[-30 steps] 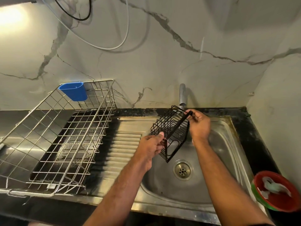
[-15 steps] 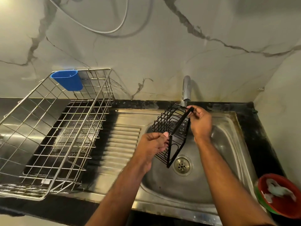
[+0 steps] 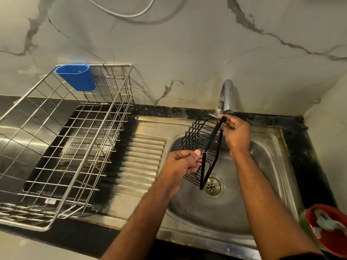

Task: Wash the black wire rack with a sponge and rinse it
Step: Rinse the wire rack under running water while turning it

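I hold the black wire rack (image 3: 195, 137) tilted over the steel sink (image 3: 270, 147), just below the tap (image 3: 226, 96). My left hand (image 3: 182, 162) grips its lower left edge, thumb on the frame. My right hand (image 3: 235, 132) pinches the rack's upper corner near the tap's spout. The rack's bottom corner hangs above the drain (image 3: 213, 186). No water shows from the tap. A pale sponge or cloth (image 3: 326, 224) lies in a red bowl (image 3: 336, 243) at the lower right.
A large steel wire dish basket (image 3: 65, 147) stands on the counter to the left, with a blue plastic cup (image 3: 77, 77) hooked on its back rim. The ribbed drainboard (image 3: 142, 162) lies between basket and basin. A marble wall rises behind.
The camera has tilted down, shifting the scene up slightly. Both hands keep their hold on the rack, which stays in nearly the same tilted pose over the basin.
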